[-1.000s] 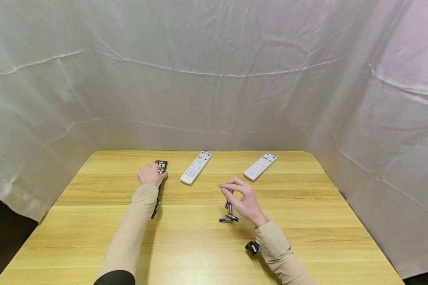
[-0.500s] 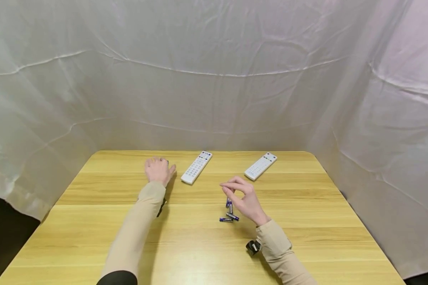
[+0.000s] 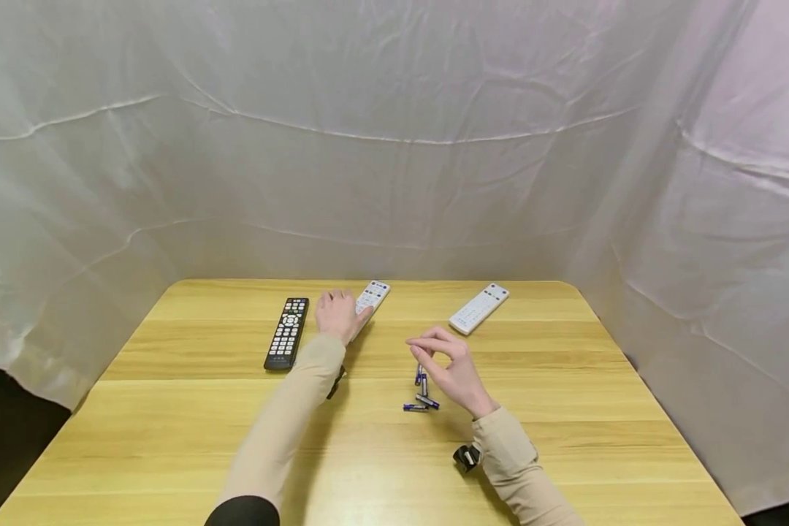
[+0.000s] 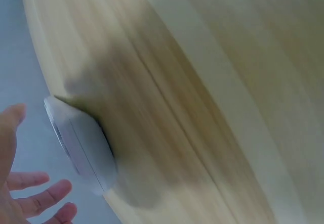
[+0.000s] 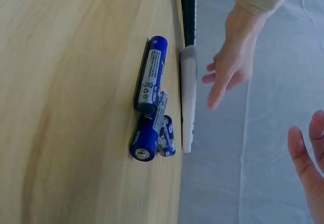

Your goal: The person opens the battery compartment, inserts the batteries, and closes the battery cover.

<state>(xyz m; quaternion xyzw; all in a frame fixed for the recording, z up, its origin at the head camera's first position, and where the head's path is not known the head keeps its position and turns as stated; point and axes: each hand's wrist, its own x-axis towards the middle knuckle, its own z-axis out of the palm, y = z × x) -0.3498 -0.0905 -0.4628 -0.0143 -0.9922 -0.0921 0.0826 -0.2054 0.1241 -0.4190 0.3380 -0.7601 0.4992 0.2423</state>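
Observation:
My left hand (image 3: pixel 337 315), fingers spread, hovers over the lower part of a white remote control (image 3: pixel 373 293) in the middle of the table. The left wrist view shows the fingers beside the end of that white remote, a small gap apart. In the head view the hand hides the remote's near end. My right hand (image 3: pixel 452 369) is raised near several blue-and-silver batteries (image 5: pixel 151 77), thumb and fingers bent towards each other with nothing between them. Some batteries overlap in the right wrist view. A black remote control (image 3: pixel 286 334) lies face up left of my left hand.
Another white remote control (image 3: pixel 479 309) lies slanted on the wooden table (image 3: pixel 565 438), behind my right hand. Grey cloth (image 3: pixel 394 183) hangs along the table's back and sides. A small black device (image 3: pixel 465 458) sits at my right wrist.
My left hand has left the black remote, now uncovered and lying flat, and moved right to the middle white remote. The right hand stays in place.

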